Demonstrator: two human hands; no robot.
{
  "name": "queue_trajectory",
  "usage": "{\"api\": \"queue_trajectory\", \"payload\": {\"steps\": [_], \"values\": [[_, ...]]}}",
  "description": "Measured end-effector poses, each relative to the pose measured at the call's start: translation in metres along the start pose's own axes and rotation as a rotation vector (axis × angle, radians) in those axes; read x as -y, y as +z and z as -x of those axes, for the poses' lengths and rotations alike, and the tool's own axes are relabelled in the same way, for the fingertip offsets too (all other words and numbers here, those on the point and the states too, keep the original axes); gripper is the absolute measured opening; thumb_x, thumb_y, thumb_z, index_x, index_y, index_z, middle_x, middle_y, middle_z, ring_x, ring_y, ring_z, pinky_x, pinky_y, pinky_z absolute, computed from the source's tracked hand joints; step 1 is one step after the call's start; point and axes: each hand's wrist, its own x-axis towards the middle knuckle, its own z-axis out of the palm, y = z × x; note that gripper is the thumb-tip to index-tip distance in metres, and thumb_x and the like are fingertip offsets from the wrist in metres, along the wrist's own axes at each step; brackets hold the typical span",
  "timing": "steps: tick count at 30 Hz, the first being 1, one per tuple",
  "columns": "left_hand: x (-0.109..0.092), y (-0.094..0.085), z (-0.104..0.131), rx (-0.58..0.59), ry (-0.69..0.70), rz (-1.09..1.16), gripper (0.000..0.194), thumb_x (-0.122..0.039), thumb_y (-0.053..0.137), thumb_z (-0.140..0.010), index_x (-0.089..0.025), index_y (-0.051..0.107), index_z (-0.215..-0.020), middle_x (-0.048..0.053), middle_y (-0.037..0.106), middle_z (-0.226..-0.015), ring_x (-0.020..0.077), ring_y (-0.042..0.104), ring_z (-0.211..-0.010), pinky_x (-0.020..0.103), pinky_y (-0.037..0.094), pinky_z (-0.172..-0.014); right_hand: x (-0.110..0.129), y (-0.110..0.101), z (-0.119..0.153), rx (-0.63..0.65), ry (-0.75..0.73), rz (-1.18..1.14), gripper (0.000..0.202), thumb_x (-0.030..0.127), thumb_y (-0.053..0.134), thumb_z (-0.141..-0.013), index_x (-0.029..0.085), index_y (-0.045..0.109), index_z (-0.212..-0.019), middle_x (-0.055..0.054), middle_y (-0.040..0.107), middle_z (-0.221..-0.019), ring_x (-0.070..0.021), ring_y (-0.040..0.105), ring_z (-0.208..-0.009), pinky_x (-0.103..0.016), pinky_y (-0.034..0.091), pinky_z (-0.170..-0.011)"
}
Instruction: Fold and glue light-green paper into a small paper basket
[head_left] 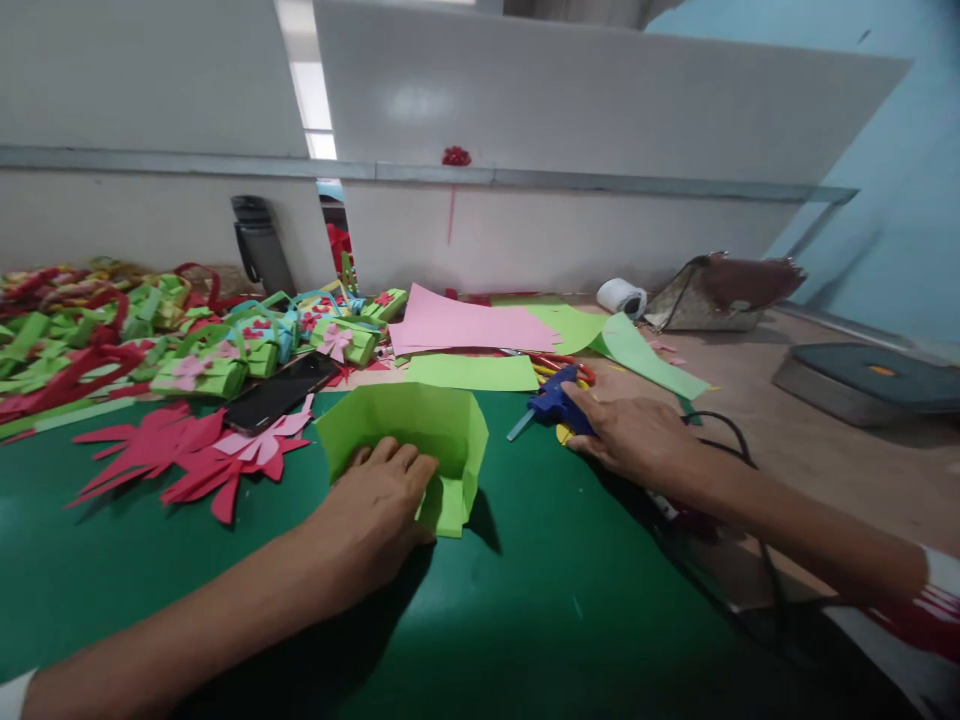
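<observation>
The left hand (pixel 386 495) grips the paper box (pixel 431 425); right of it, the right hand (pixel 626 435) grasps a glue gun (pixel 556 400).

Folded ppr (pixel 409 412) pt. hidden, L cuff (pixel 13 697) cropped

On the green table (pixel 510 640), the left hand (pixel 379 510) reaches into a folded lime-green paper (pixel 442 415) near the middle of the far edge, while the right hand (pixel 637 440) grips a blue glue gun (pixel 556 400) near the far right corner, and red paper cutouts (pixel 161 445) lie toward the far left, beside a black phone (pixel 279 394).
</observation>
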Motion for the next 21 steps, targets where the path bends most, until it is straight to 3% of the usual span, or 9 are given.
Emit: {"api": "queue_trajectory", "payload": {"steps": [9,14,16,21], "values": [[0.002,-0.015,-0.007,0.066,-0.053,0.1,0.031,-0.025,0.071,-0.069,-0.015,0.056,-0.094,0.008,0.055,-0.099,0.0251,0.05,-0.092,0.036,0.041,-0.076,-0.005,0.004,-0.003,0.005,0.056,-0.116,0.056,0.024,0.037,-0.083,0.007,0.031,-0.137,-0.014,0.067,-0.08,-0.0285,0.062,-0.06,-0.035,0.04,-0.051],[0.003,-0.011,-0.007,-0.005,-0.105,0.136,0.045,-0.028,0.078,-0.062,-0.014,0.056,-0.098,0.007,0.055,-0.099,0.0251,0.05,-0.093,0.034,0.041,-0.076,0.002,-0.023,0.011,-0.169,0.039,-0.421,0.05,0.026,0.041,-0.086,0.013,0.036,-0.134,-0.017,0.056,-0.122,-0.0293,0.061,-0.093,-0.039,0.046,-0.072],[0.006,-0.007,-0.008,-0.024,-0.102,0.177,0.047,-0.032,0.078,-0.061,-0.015,0.056,-0.098,0.007,0.055,-0.098,0.0245,0.05,-0.092,0.033,0.042,-0.075,0.005,-0.038,0.017,-0.2,0.108,-0.565,0.048,0.03,0.05,-0.083,0.016,0.044,-0.129,-0.015,0.058,-0.119,-0.0286,0.058,-0.099,-0.038,0.045,-0.078],[0.007,0.0,-0.005,-0.043,-0.065,0.251,0.033,-0.028,0.073,-0.066,-0.015,0.056,-0.091,0.007,0.054,-0.096,0.0224,0.051,-0.089,0.031,0.043,-0.072,0.009,-0.056,0.029,-0.184,0.279,-0.888,0.03,0.036,0.061,-0.078,0.019,0.062,-0.102,-0.006,0.065,-0.076,-0.0179,0.058,-0.06,-0.028,0.045,-0.051]]}}
